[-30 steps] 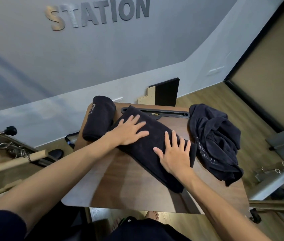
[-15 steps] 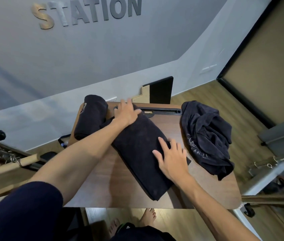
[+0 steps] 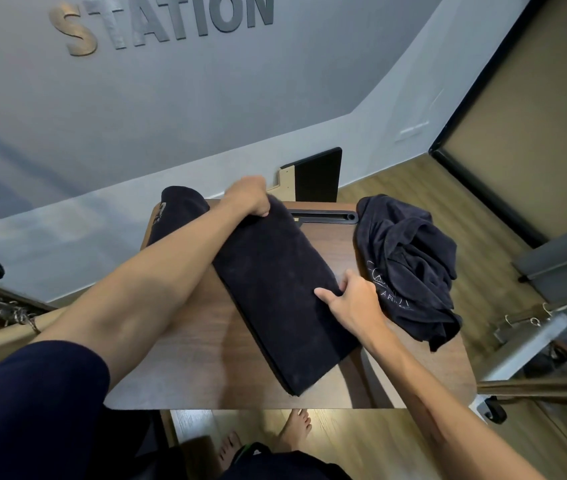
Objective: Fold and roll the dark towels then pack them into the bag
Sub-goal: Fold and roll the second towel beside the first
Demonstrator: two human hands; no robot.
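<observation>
Dark folded towel [image 3: 277, 292] lies diagonally on the wooden table [image 3: 188, 368]. Left hand [image 3: 249, 197] curls over its far end; right hand [image 3: 353, 297] pinches its right edge, thumb on top.

A dark wood bench [image 3: 199, 368] carries a folded dark towel [image 3: 282, 299] lying diagonally across its middle, a rolled dark towel [image 3: 176, 209] at ten o'clock, a crumpled dark towel [image 3: 410, 258] at two o'clock, and a black slotted bar [image 3: 323, 216] at twelve o'clock along its far edge.
</observation>
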